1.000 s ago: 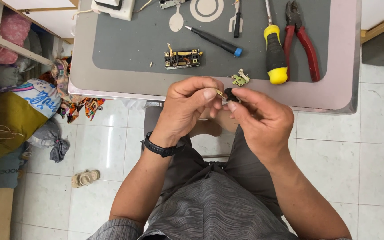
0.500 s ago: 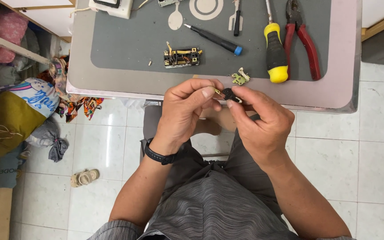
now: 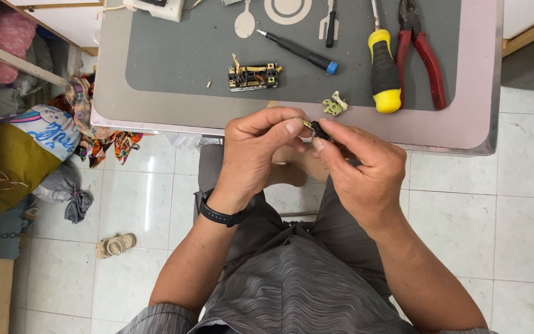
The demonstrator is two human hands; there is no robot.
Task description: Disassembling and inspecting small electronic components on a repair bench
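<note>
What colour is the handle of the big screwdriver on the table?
Yellow and black; the screwdriver shows best in the head view.

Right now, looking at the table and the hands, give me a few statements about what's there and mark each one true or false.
1. Both hands pinch one small dark part between their fingertips. True: left hand and right hand meet on it.
2. The red-handled pliers lie to the left of the yellow-and-black screwdriver. False: they lie to its right.
3. A black band is on the left wrist. True.
4. The open switch mechanism is held in the right hand. False: it lies on the grey mat, untouched.
5. A small metal bracket lies on the floor. False: it lies on the table near the mat's front edge.
</note>
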